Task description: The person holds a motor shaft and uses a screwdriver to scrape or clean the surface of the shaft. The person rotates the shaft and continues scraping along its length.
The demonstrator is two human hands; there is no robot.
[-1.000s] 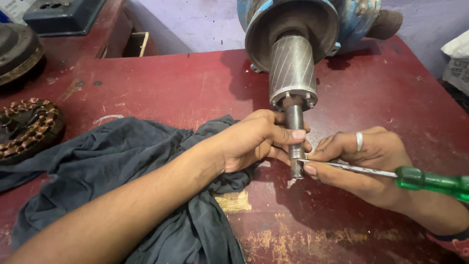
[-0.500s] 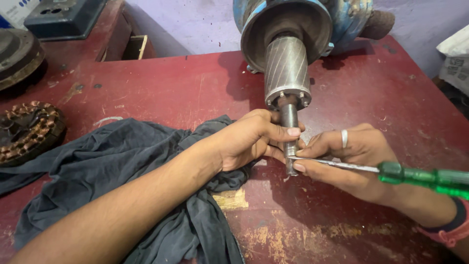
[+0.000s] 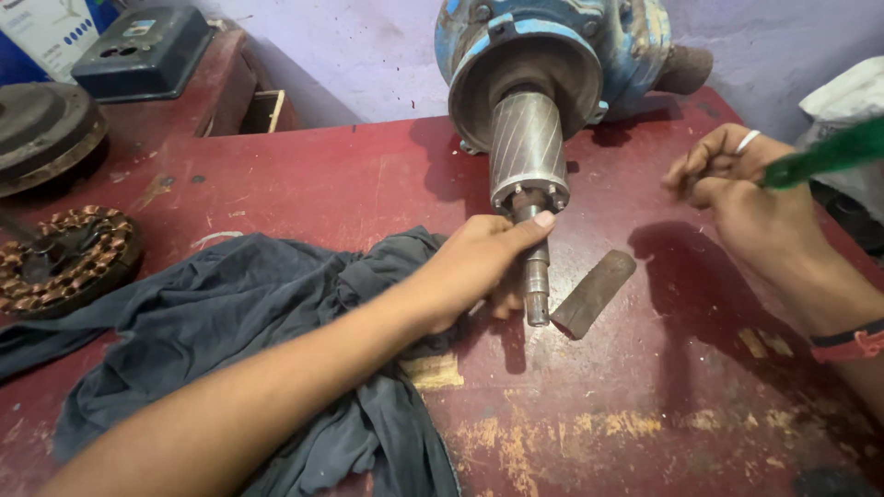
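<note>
While my left hand (image 3: 474, 267) closes around the steel shaft (image 3: 535, 276) of the rotor (image 3: 527, 147), my right hand (image 3: 750, 198) is lifted well away, fingers closed on a green-handled screwdriver (image 3: 824, 155); a dark metal piece (image 3: 594, 293) lies just beside the shaft.

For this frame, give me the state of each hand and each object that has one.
left hand: gripping the shaft
shaft: sticking out of the rotor, tip near the table
rotor: partly out of the blue motor housing
right hand: raised, holding a green-handled screwdriver
dark cloth: crumpled on the table
metal piece: lying flat beside the shaft
</note>
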